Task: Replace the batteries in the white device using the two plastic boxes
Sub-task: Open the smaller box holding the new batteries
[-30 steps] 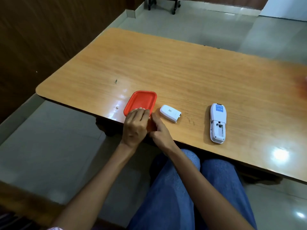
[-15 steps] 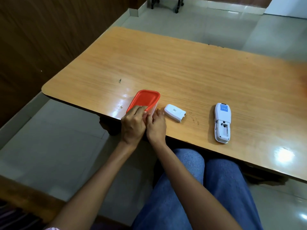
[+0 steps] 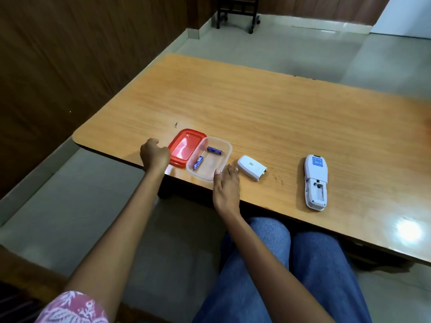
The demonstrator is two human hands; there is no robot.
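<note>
A clear plastic box (image 3: 228, 152) stands open near the table's front edge with two blue batteries (image 3: 214, 150) (image 3: 197, 162) lying in it. Its red lid (image 3: 184, 148) lies flat beside it on the left, and my left hand (image 3: 154, 156) curls around the lid's left edge. My right hand (image 3: 226, 185) rests at the box's near right corner, fingers stretched out and thumb touching the rim. The white battery cover (image 3: 251, 167) lies just right of that hand. Farther right the white device (image 3: 316, 180) lies face down with its battery compartment open and empty.
The wooden table (image 3: 256, 108) stretches far behind the objects. Its front edge runs just under my hands, with my knees in blue jeans below. A dark wood wall stands to the left, and a black wheeled frame (image 3: 238, 10) is on the floor beyond.
Both hands were together on the closed red-lidded box. The lid has come off and now lies to the left in my left hand, showing the batteries inside; my right hand moved to the box's right corner.
</note>
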